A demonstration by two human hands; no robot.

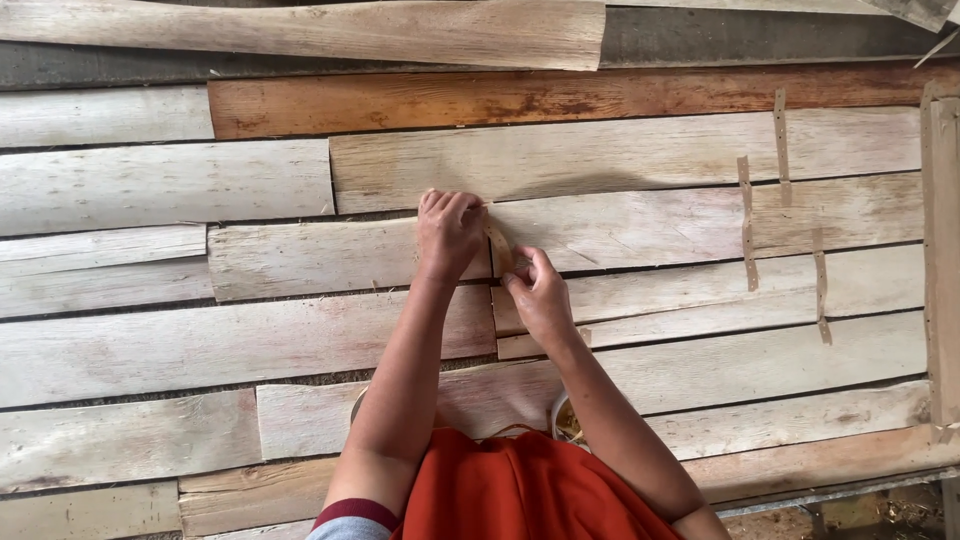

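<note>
My left hand [448, 232] lies knuckles up on a pale wood veneer sheet [620, 160], its fingers curled down at a seam between two sheets. Just beside it, my right hand [538, 295] pinches a narrow brown tape strip [499, 247] that runs between the two hands over the seam. Both forearms reach out from my red garment [520, 490] at the bottom of the view.
Many overlapping veneer sheets cover the whole surface, pale grey and one reddish-brown sheet [560, 95] near the top. Several brown tape strips [746, 225] stand stuck across seams on the right. A wooden frame edge [942, 250] runs down the right side.
</note>
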